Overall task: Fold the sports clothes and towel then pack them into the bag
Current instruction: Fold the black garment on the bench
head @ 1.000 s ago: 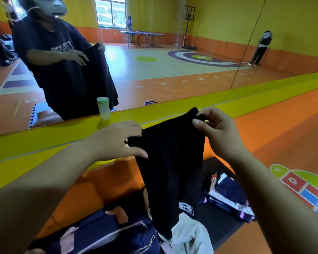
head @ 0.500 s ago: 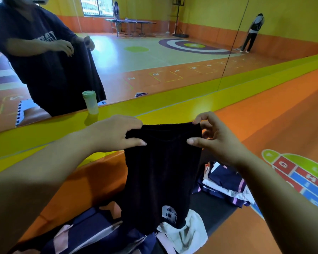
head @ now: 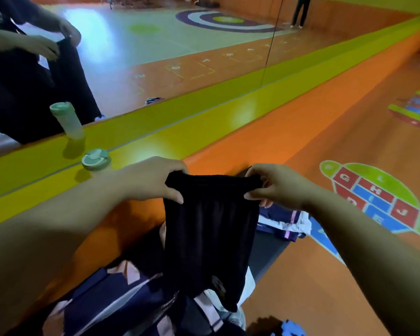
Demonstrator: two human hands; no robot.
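Observation:
Black sports shorts [head: 210,236] hang in the air in front of me, waistband up. My left hand [head: 153,180] pinches the left end of the waistband and my right hand [head: 274,185] pinches the right end. Below the shorts lies a navy and pink bag [head: 112,301], partly hidden by them. A white towel [head: 249,284] shows just behind the shorts' lower edge. A folded navy, white and pink garment [head: 284,221] rests on the dark mat [head: 269,251] under my right hand.
A green-lidded bottle [head: 95,161] stands on the yellow ledge [head: 180,127] in front of a wall mirror, which shows its reflection and mine. Orange floor with a painted hopscotch figure [head: 374,197] spreads to the right. A small blue object [head: 294,329] lies at the bottom edge.
The view has tipped downward. Both hands have lowered the shorts and drawn the waistband out level between them; earlier the right end was held higher.

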